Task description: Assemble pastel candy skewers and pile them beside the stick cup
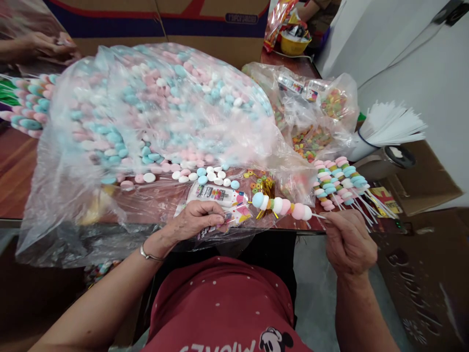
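Note:
My right hand (pixel 350 239) pinches the bare white stick end of a candy skewer (pixel 284 208). Pink, white and blue marshmallow-like pieces, with smaller orange and green rings between them, are threaded along it, and it points left with a blue piece at the tip. My left hand (pixel 200 220) is closed in a pinch at the edge of a clear printed plastic bag (pixel 238 215), left of that tip. More printed bags (pixel 218 194) lie just behind this hand. Gold twist ties (pixel 269 193) and small ring candies (pixel 256 183) lie behind the skewer.
A large clear bag of pastel candies (pixel 164 107) covers much of the table (pixel 16 171), several loose pieces before it. Finished skewers (pixel 339 183) lie right, near a container of white sticks (pixel 392 127) and a metal mug (pixel 388 164). Another person's hand (pixel 47 46) shows upper left.

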`<state>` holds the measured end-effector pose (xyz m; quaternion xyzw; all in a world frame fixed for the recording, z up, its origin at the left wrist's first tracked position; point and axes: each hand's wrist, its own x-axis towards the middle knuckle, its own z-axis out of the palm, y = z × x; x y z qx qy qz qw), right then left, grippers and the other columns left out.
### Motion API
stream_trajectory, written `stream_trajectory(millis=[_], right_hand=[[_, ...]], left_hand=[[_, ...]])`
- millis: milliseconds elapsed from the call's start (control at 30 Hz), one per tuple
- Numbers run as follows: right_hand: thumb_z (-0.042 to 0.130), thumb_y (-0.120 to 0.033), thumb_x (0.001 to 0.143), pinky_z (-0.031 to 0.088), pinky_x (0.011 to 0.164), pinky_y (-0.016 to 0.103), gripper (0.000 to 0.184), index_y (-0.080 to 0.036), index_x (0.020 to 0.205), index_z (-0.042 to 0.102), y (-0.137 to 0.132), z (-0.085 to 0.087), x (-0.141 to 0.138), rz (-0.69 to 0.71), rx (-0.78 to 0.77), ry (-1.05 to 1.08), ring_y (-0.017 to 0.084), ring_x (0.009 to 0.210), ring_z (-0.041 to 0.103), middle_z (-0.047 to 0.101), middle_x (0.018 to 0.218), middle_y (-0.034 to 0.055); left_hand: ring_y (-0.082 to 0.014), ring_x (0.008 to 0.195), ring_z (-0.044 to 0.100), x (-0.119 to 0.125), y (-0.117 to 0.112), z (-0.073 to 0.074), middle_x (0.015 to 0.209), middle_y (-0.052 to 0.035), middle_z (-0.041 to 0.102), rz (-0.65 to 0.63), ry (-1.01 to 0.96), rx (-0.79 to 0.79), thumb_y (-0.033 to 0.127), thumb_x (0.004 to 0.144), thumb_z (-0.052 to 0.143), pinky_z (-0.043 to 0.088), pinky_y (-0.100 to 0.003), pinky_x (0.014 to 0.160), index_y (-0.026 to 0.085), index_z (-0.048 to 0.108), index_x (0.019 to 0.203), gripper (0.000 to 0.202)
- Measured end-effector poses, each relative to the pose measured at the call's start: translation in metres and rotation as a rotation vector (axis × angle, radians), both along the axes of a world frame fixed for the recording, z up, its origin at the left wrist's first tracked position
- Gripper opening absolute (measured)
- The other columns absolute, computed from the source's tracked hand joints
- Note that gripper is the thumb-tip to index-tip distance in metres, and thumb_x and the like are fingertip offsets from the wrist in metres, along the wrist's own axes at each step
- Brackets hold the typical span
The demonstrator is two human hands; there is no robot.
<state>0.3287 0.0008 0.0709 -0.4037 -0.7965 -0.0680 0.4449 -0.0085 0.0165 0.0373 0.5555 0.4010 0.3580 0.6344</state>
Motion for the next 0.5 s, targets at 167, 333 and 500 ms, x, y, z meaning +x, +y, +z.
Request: stream_trajectory(millis=[167, 333, 500], right_hand=[[0.061, -0.004, 0.083, 0.049, 0.073, 0.037, 0.034, -0.023, 0.111, 0.064, -0.0008, -0.0083, 0.0031, -0.004, -0.018, -0.061, 0.017, 0.07, 0.058, 0.065, 0.08, 0.0025], [0.06, -0.004, 0.084, 0.049, 0.073, 0.037, 0.037, -0.022, 0.116, 0.062, -0.0029, -0.0109, 0.004, 0.045, -0.023, -0.131, 0.019, 0.072, 0.057, 0.067, 0.083, 0.0047], [0.06, -0.005, 0.084, 0.049, 0.073, 0.037, 0.037, -0.023, 0.116, 0.062, -0.0025, -0.0094, 0.0052, 0.071, -0.05, -0.139, 0.019, 0.074, 0.057, 0.068, 0.085, 0.005]], left_hand=[[-0.0149, 0.063, 0.067, -0.0004, -0.0007, -0.0044, 0.068, -0.007, 0.073, -0.015, -0.027, -0.024, 0.04, 0.076, 0.075, 0.051, -0.024, 0.061, 0.012, 0.069, 0.071, 0.029], [-0.0149, 0.063, 0.066, -0.0001, -0.0013, -0.0031, 0.068, -0.0072, 0.074, -0.02, -0.041, -0.047, 0.038, 0.076, 0.075, 0.05, -0.024, 0.061, 0.011, 0.069, 0.073, 0.028], [-0.0135, 0.061, 0.064, 0.0003, -0.0001, -0.0006, 0.066, -0.0064, 0.072, -0.011, -0.023, -0.033, 0.038, 0.076, 0.073, 0.048, -0.023, 0.059, 0.011, 0.068, 0.07, 0.027]])
